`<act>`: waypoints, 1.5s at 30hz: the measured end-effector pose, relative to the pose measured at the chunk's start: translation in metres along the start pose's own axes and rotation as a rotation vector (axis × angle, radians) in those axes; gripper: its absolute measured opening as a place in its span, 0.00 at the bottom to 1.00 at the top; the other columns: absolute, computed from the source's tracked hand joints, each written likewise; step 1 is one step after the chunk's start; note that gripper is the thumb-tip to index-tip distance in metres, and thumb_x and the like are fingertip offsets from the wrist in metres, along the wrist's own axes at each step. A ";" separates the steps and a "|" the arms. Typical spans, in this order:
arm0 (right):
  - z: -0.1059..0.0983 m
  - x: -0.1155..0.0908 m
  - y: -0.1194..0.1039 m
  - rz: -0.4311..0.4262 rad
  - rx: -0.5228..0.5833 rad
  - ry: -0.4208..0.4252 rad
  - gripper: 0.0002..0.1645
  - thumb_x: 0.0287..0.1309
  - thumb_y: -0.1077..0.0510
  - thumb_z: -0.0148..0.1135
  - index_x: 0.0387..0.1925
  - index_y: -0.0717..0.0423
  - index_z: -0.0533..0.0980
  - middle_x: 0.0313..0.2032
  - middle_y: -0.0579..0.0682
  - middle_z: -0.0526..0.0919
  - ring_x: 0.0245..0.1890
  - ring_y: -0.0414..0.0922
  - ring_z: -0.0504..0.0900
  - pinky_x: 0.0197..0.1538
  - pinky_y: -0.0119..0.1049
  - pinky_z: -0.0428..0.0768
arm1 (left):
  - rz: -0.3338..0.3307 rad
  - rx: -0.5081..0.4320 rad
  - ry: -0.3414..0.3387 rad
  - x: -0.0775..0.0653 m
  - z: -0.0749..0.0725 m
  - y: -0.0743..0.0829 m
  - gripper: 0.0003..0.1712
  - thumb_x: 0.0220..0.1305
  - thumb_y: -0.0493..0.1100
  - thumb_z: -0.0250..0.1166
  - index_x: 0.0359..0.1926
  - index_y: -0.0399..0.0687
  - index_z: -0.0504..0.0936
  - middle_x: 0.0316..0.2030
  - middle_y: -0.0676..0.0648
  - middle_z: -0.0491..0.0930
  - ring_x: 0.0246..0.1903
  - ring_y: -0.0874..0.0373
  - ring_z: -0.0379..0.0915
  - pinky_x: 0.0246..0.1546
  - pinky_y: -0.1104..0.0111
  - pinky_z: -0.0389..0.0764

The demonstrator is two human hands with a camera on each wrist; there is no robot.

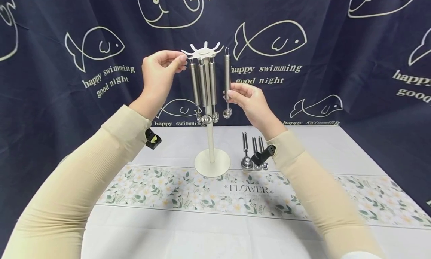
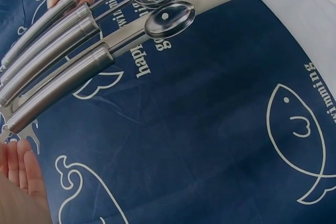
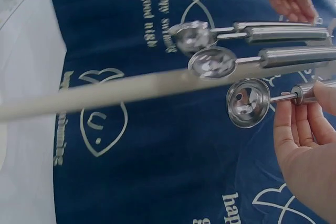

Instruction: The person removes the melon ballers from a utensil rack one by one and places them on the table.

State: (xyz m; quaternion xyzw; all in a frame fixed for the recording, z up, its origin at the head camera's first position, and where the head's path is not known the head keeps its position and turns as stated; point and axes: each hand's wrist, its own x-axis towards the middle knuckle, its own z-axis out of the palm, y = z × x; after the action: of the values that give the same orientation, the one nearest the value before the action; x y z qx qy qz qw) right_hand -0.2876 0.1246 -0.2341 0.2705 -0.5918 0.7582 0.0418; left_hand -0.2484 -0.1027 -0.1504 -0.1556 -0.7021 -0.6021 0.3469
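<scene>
A white rotating-style rack (image 1: 210, 137) with a crown of curved hooks stands upright on a round base. My left hand (image 1: 159, 73) pinches the tip of a hook at its left side between thumb and fingers. Three steel melon ballers (image 1: 203, 87) hang from the hooks, bowls down. To the right of them, my right hand (image 1: 248, 98) grips another melon baller (image 1: 227, 73) low on its handle, upright, its wire loop near the height of the hooks. In the right wrist view the bowl (image 3: 249, 103) of this melon baller shows a small hole.
Three more steel scoops lie on the white table (image 1: 161, 221) right of the base, including a large-bowled scoop (image 1: 247, 161); the right wrist camera partly covers the others. A floral runner (image 1: 151, 188) crosses the table. A dark blue fish-print curtain (image 1: 208, 12) hangs behind.
</scene>
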 end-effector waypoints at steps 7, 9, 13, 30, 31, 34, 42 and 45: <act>-0.013 -0.003 0.000 0.017 -0.047 0.001 0.08 0.63 0.71 0.57 0.43 0.61 0.76 0.31 0.42 0.85 0.32 0.37 0.82 0.43 0.27 0.82 | 0.003 0.002 -0.008 -0.001 -0.001 0.004 0.09 0.58 0.35 0.69 0.37 0.31 0.85 0.22 0.58 0.83 0.23 0.65 0.80 0.33 0.77 0.81; -0.017 -0.004 0.000 0.025 -0.041 0.008 0.08 0.62 0.71 0.57 0.42 0.62 0.77 0.31 0.43 0.85 0.32 0.37 0.83 0.43 0.28 0.82 | 0.002 0.010 -0.009 -0.001 -0.001 0.005 0.09 0.58 0.35 0.70 0.37 0.31 0.85 0.21 0.58 0.82 0.23 0.65 0.79 0.34 0.77 0.81; -0.023 -0.007 0.003 0.043 -0.038 0.020 0.07 0.62 0.70 0.58 0.42 0.62 0.77 0.31 0.44 0.85 0.33 0.38 0.83 0.44 0.28 0.82 | -0.002 0.021 -0.012 -0.002 -0.002 0.006 0.08 0.56 0.34 0.71 0.35 0.32 0.86 0.19 0.59 0.81 0.23 0.65 0.79 0.34 0.77 0.80; -0.043 -0.010 0.013 0.107 -0.014 0.084 0.10 0.63 0.70 0.57 0.47 0.66 0.73 0.32 0.45 0.85 0.34 0.39 0.84 0.45 0.28 0.83 | -0.012 -0.008 -0.063 -0.002 -0.004 0.010 0.07 0.55 0.35 0.72 0.34 0.33 0.87 0.21 0.58 0.83 0.24 0.64 0.81 0.35 0.77 0.82; -0.044 -0.010 0.014 0.112 -0.007 0.089 0.10 0.63 0.70 0.56 0.47 0.66 0.72 0.32 0.46 0.85 0.34 0.39 0.84 0.45 0.28 0.83 | -0.010 -0.012 -0.065 -0.002 -0.004 0.010 0.07 0.56 0.34 0.71 0.34 0.33 0.87 0.21 0.57 0.83 0.24 0.64 0.81 0.35 0.77 0.82; -0.047 -0.011 0.015 0.129 0.003 0.101 0.10 0.64 0.70 0.56 0.47 0.66 0.72 0.32 0.46 0.84 0.34 0.38 0.84 0.45 0.27 0.83 | -0.005 -0.011 -0.070 -0.003 -0.003 0.011 0.07 0.56 0.34 0.70 0.35 0.32 0.86 0.21 0.57 0.83 0.24 0.64 0.81 0.34 0.77 0.82; -0.055 -0.014 0.016 0.190 -0.009 0.119 0.20 0.64 0.67 0.57 0.55 0.70 0.68 0.35 0.46 0.83 0.36 0.38 0.84 0.47 0.27 0.82 | -0.005 0.018 -0.075 -0.003 -0.002 0.012 0.08 0.57 0.35 0.70 0.36 0.31 0.86 0.20 0.58 0.83 0.24 0.64 0.81 0.34 0.77 0.82; -0.060 -0.016 0.016 0.197 -0.022 0.115 0.22 0.64 0.66 0.58 0.57 0.71 0.67 0.35 0.45 0.83 0.36 0.38 0.84 0.48 0.27 0.82 | -0.007 0.030 -0.073 -0.002 -0.001 0.013 0.08 0.57 0.35 0.71 0.35 0.31 0.86 0.20 0.58 0.82 0.24 0.64 0.81 0.35 0.77 0.82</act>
State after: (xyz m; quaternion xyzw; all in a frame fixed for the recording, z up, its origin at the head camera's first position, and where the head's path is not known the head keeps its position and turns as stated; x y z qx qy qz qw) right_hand -0.3017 0.1789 -0.2644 0.1667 -0.6203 0.7664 0.0038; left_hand -0.2380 -0.1006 -0.1425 -0.1699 -0.7239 -0.5864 0.3213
